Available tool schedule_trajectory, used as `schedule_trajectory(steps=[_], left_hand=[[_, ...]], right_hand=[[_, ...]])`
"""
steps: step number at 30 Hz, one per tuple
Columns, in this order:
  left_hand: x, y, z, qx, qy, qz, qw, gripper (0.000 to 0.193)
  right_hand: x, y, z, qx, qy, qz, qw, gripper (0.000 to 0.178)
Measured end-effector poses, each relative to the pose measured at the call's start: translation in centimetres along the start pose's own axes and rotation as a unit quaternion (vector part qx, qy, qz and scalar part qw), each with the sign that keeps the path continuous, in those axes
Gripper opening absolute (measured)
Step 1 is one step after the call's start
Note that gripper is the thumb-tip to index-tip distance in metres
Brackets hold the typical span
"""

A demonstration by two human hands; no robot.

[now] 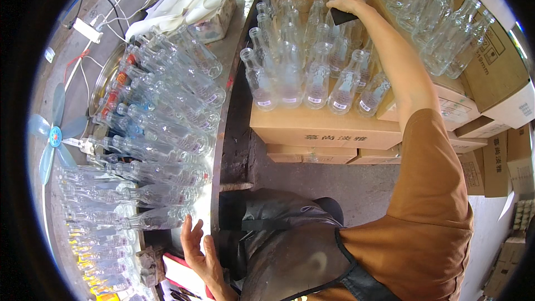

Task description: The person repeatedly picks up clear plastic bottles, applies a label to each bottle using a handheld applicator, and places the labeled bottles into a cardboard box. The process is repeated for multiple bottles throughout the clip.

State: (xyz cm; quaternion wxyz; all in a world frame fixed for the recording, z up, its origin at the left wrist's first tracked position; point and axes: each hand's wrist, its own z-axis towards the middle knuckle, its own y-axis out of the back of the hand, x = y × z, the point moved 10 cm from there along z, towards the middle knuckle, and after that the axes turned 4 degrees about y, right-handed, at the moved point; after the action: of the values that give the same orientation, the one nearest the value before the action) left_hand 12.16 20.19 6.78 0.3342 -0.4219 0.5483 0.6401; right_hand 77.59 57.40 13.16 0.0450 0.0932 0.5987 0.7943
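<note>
My right hand (pixel 346 1) reaches far over a box top crowded with clear glass bottles (pixel 317 75). Its fingers are curled closed, and a small black piece (pixel 343 17) shows just under the palm. What the fingers grip at the far side is hidden from me. My left hand (pixel 202 252) is at the near left, by the metal table's edge, with its fingers apart and nothing in them. Close to its fingertips lie the bases of more clear bottles (pixel 161 217), stacked in rows on their sides.
Cardboard boxes (pixel 329 128) carry the standing bottles. More bottles (pixel 446 28) stand at the far right beside an upright carton (pixel 499 72). A blue fan (pixel 54 135) is at the left. White sheets (pixel 184 3) top a bin on the table (pixel 237 28).
</note>
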Motion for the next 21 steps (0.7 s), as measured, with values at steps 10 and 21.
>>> schedule_trajectory(steps=[10,21], left_hand=[[0.3,0.2,-0.1,-0.012,0.008,-0.002,1.000,0.055],[0.8,1.4,-0.5,-0.032,0.002,-0.024,0.999,0.052]], right_hand=[[6.7,4.7,-0.5,-0.040,0.056,-0.070,0.995,0.050],[14.6,-2.2,-0.9,0.125,0.248,-0.072,0.958,0.046]])
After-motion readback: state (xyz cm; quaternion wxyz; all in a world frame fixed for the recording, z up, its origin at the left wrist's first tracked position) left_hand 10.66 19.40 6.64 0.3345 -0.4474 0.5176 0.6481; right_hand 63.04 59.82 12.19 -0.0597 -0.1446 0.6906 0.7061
